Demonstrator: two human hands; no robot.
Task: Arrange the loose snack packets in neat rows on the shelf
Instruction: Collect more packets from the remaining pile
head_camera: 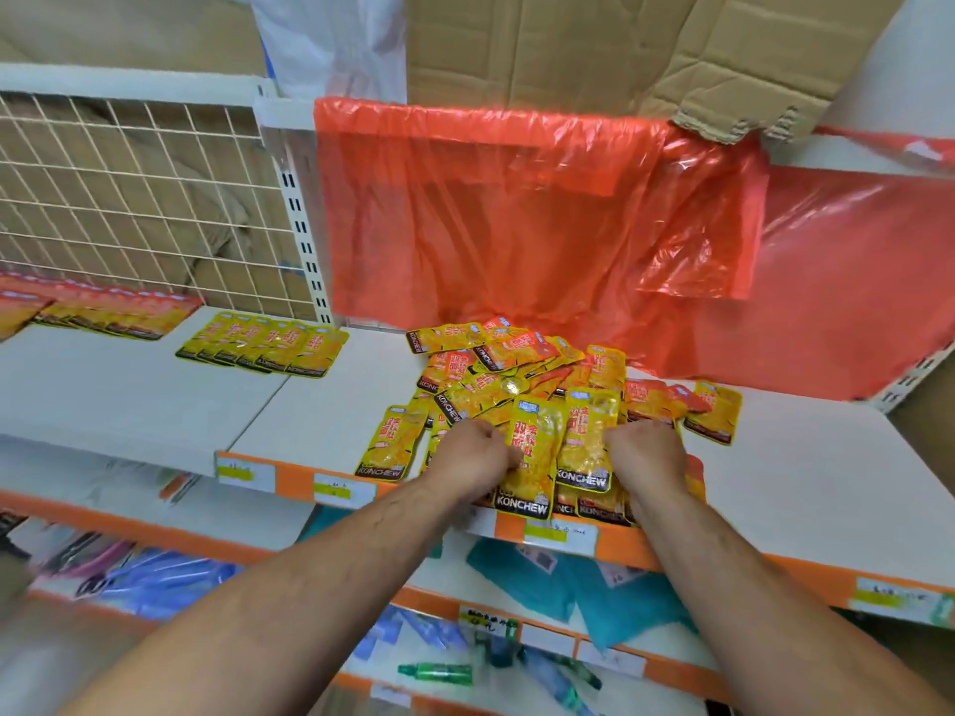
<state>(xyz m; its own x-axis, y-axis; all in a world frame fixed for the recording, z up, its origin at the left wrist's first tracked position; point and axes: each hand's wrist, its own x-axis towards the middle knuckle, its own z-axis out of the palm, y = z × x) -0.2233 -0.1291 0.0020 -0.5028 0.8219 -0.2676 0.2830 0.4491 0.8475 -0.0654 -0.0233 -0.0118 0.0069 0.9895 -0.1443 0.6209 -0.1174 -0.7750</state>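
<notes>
A loose heap of yellow and orange snack packets (pixel 522 369) lies on the white shelf (pixel 320 410), near its front edge. My left hand (pixel 473 454) grips the left side of an upright yellow packet (pixel 535 452) at the front of the heap. My right hand (pixel 646 454) has its fingers curled on a neighbouring yellow packet (pixel 589 447) and on those below it. A neat overlapping row of yellow packets (pixel 263 344) lies at the back left of the shelf. Another row of orange packets (pixel 103 310) lies farther left.
Red plastic sheeting (pixel 517 219) hangs behind the heap. A white wire grid (pixel 129 188) backs the left bay, and cardboard (pixel 620 49) sits above. The shelf's orange front strip carries price labels (pixel 343 490). Lower shelves hold teal packets (pixel 594 591), blue items and a green bottle (pixel 439 671).
</notes>
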